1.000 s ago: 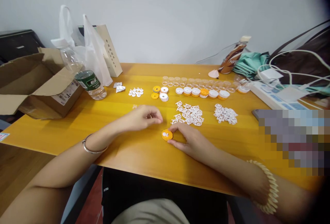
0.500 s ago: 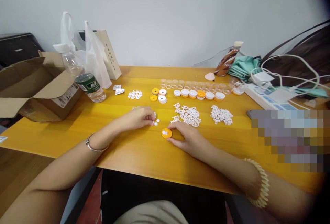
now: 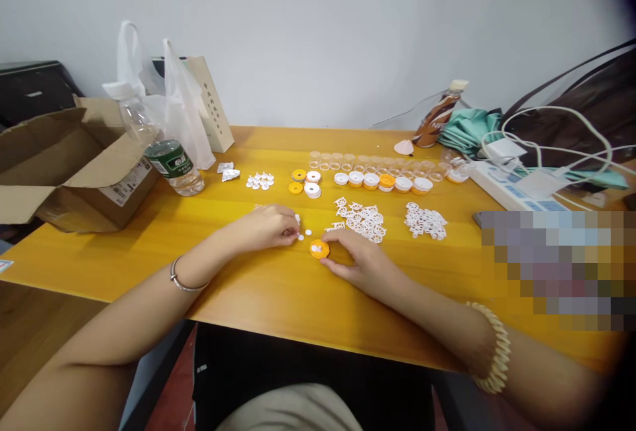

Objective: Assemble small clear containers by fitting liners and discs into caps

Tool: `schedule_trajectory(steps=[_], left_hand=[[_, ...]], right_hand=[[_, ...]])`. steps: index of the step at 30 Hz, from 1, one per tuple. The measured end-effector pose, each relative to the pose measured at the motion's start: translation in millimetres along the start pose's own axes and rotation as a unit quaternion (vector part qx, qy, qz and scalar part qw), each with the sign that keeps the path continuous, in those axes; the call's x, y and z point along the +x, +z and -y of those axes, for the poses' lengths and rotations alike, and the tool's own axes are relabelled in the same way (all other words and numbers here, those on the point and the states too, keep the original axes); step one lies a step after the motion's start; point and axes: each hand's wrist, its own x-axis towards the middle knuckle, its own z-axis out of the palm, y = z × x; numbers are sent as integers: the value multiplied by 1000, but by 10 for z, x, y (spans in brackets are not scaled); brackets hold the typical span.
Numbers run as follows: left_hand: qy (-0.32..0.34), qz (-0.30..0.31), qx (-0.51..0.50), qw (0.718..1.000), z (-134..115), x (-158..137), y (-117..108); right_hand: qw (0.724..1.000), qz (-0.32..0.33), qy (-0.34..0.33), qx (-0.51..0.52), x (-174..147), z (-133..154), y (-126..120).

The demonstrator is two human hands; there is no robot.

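My right hand (image 3: 370,264) holds the rim of a small round orange cap (image 3: 320,249) between thumb and fingers, low over or on the table. Small white pieces lie inside the cap. Just left of it, my left hand (image 3: 273,227) has its fingertips pinched together at the tabletop, and whatever they hold is too small to make out. Beside those fingertips lie a few small white discs (image 3: 309,232), partly covered by the hand. Behind my right hand is a pile of white openwork plastic pieces (image 3: 365,220).
Further back stand a row of clear cups (image 3: 349,163), white and orange round cases (image 3: 371,181), and small white pegs (image 3: 260,181). A cardboard box (image 3: 94,199) and water bottle (image 3: 171,163) occupy the left. To the right lie another white pile (image 3: 426,221) and a power strip (image 3: 511,187).
My right hand and the orange cap have shifted slightly away from me and left. My left hand stays pinched by the discs, and the discs near its fingertips sit a little differently.
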Motion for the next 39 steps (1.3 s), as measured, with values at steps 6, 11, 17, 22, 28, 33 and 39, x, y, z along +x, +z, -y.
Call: schedule_trajectory(steps=[6, 11, 17, 22, 28, 33, 39], left_hand=[[5, -89, 44, 995, -60, 9, 71], [23, -205, -159, 966, -364, 33, 123], [0, -226, -222, 949, -490, 43, 158], [-35, -136, -145, 979, -369, 24, 158], [-31, -75, -118, 990, -316, 64, 260], [-21, -67, -123, 990, -315, 79, 251], [-17, -66, -133, 989, -317, 89, 243]], right_hand=[[997, -69, -9, 24, 4, 8, -58], [992, -109, 9, 67, 17, 15, -63], [987, -130, -13, 99, 7, 19, -75], [994, -96, 4, 51, 22, -75, -99], [998, -34, -48, -37, 11, -173, -31], [988, 9, -109, -111, -2, -180, -36], [976, 46, -126, -172, 12, -132, -81]])
